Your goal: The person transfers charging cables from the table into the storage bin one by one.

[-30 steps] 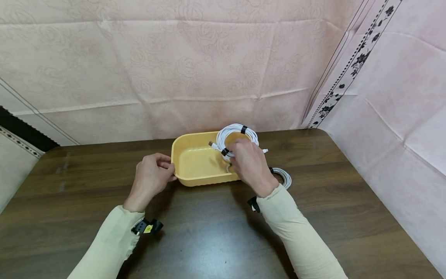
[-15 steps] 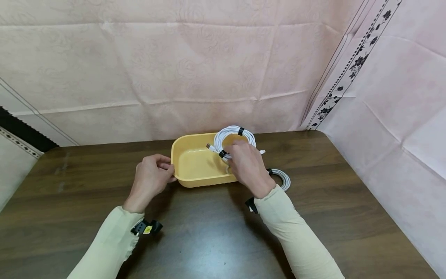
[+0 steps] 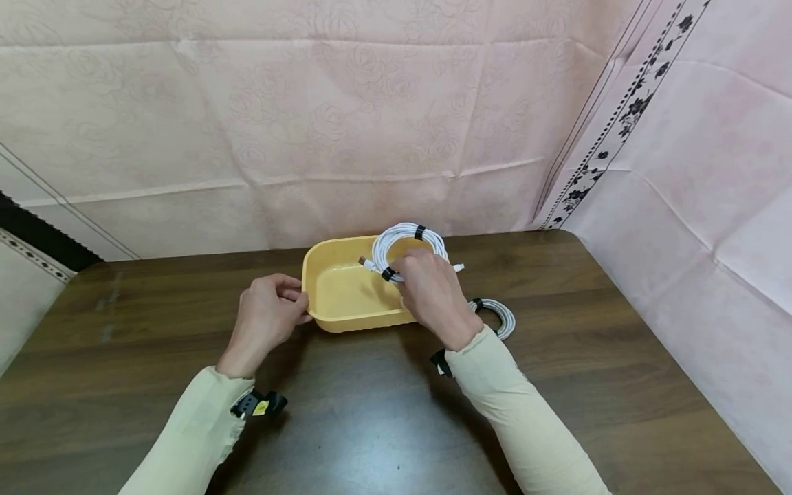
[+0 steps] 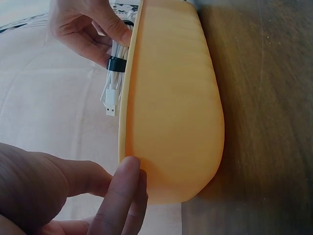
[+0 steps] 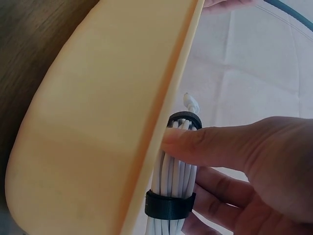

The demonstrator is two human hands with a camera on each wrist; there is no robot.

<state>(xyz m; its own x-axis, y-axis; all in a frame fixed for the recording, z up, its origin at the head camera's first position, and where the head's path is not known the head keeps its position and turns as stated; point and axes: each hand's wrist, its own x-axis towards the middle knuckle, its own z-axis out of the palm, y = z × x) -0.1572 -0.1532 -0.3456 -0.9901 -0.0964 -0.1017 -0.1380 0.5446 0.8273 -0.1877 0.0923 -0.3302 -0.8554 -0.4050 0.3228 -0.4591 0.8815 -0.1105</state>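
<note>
A shallow yellow plastic tray [image 3: 355,318] stands at the back of the table. My left hand [image 3: 267,313] grips its left end, fingertips [image 4: 128,171] against the rim in the left wrist view. Over the tray's right part, my right hand [image 3: 433,292] holds a coiled white USB cable [image 3: 382,244], thumb on one side and fingers on the other. Black straps [image 5: 168,205] bind this coil, and its USB plug [image 4: 111,104] sticks out. The hand and coil hide the tray's right end. A second white cable coil [image 3: 506,317] lies on the table, partly behind the right wrist.
The brown wooden table [image 3: 346,426] reaches back to a pale pink patterned cloth [image 3: 297,124]. Another cloth with a black floral border [image 3: 619,130] hangs on the right. Each wrist wears a black strap [image 3: 256,404].
My right hand has shifted slightly left with the coiled USB cable, further over the tray. The left hand and the tray look almost unmoved.
</note>
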